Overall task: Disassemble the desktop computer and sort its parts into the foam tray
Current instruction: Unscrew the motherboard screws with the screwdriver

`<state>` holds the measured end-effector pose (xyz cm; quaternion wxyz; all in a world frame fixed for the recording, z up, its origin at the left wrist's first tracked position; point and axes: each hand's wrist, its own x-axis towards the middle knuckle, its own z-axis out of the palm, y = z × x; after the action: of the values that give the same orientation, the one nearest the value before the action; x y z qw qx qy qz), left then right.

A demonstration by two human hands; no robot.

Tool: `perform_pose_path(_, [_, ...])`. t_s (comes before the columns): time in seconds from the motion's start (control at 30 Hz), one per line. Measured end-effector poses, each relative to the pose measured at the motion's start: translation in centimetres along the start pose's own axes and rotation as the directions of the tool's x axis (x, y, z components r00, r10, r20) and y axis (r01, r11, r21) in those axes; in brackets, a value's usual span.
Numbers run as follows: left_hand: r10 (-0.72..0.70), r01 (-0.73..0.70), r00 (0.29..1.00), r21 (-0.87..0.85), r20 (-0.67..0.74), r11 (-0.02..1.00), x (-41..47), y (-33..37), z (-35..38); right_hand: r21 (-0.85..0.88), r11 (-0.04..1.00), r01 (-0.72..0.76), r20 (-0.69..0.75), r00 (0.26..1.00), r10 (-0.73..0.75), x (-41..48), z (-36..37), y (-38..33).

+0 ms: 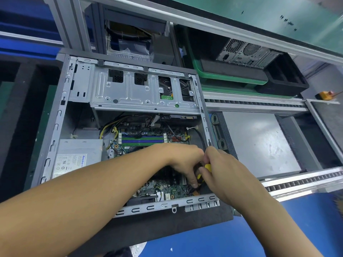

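Observation:
An open desktop computer case [61, 115] lies on its side before me. Inside are the green motherboard [167, 188], coloured memory slots [143, 139], a silver power supply [78, 156] at the left and a metal drive cage [133, 89] at the top. Both hands meet over the board's lower right corner. My right hand [220, 169] grips a yellow and black screwdriver [203, 172] that points down at the board. My left hand [185, 160] has its fingers closed around the screwdriver's lower part. The tip is hidden by my fingers.
A black foam tray [22, 112] with deep slots lies left of the case. A grey panel [259, 143] rests on the roller conveyor at the right. Behind it stand a green bin [222, 78], black foam and another computer [245, 52]. Blue bench surface [222, 238] runs along the front.

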<state>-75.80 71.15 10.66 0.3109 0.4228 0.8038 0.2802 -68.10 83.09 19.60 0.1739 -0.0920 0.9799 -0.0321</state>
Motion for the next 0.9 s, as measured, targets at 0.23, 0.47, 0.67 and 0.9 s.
perform_pose_path(0.23, [0.002,-0.003,1.0,0.025,0.018,1.0,0.01,0.06,0.23,0.001,0.999,0.043,0.061,0.997,-0.043,-0.61,0.21,-0.25])
perform_pose_path(0.47, [0.044,-0.045,0.998,0.03,0.053,0.999,-0.01,0.07,-0.06,-0.155,0.986,-0.059,-0.028,0.998,0.055,-0.5,0.11,-0.85])
perform_pose_path(0.67, [-0.005,0.006,0.998,-0.014,0.054,1.0,0.17,-0.53,0.28,-0.049,0.998,0.039,0.023,0.999,-0.038,-0.33,-0.07,-0.67])
perform_pose_path(0.9, [0.002,-0.003,1.0,0.021,0.01,1.0,-0.12,-0.37,0.28,-0.034,0.999,0.023,-0.05,0.998,-0.024,-0.1,0.42,-0.8])
